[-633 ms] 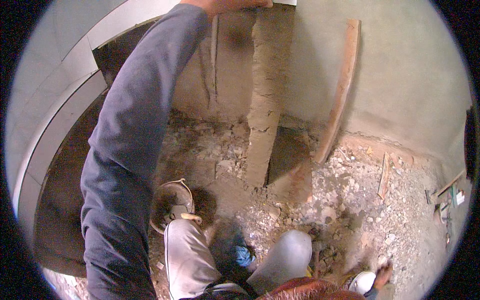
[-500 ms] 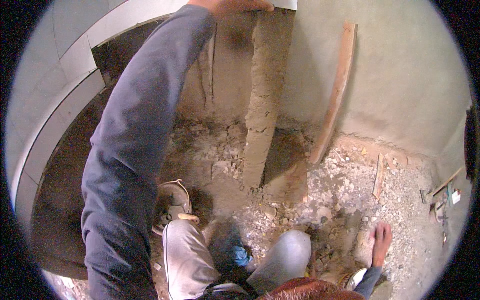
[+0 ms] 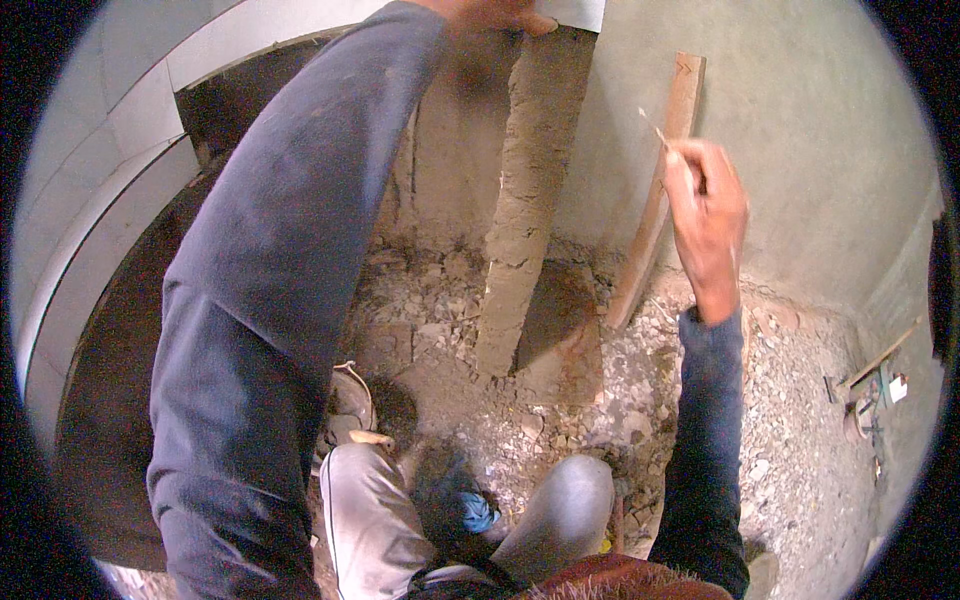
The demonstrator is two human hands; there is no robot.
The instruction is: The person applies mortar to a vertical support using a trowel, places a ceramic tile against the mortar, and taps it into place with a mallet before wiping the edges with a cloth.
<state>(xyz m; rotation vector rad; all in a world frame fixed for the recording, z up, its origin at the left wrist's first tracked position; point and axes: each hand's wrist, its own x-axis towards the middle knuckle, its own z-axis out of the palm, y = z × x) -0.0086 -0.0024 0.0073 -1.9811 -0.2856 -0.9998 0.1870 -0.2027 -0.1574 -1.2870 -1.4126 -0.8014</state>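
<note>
My left arm reaches up across the view. At the upper edge, my left hand (image 3: 495,14) holds the lower edge of a white tile (image 3: 582,14), with its thumb along that edge; the rest of the hand is cut off. Below the tile runs an upright pillar (image 3: 535,160) with rough grey-brown mortar on its face. My right hand (image 3: 708,205) is raised to the right of the pillar, fingers closed in a pinch. A thin pale sliver (image 3: 651,124) sticks out from its fingertips. Behind this hand a wooden strip (image 3: 655,215) leans on the wall.
Rubble (image 3: 790,440) covers the floor. Near my left knee stands a bucket (image 3: 352,400) with a tool handle (image 3: 372,438) at its rim. A dark-sided, white-tiled ledge (image 3: 130,215) curves along the left. A long-handled tool (image 3: 880,355) lies at the far right, beside the plastered wall (image 3: 800,150).
My right hand has risen from low over the rubble to in front of the leaning wooden strip, now with a thin sliver in its fingers. My left hand has stayed at the tile.
</note>
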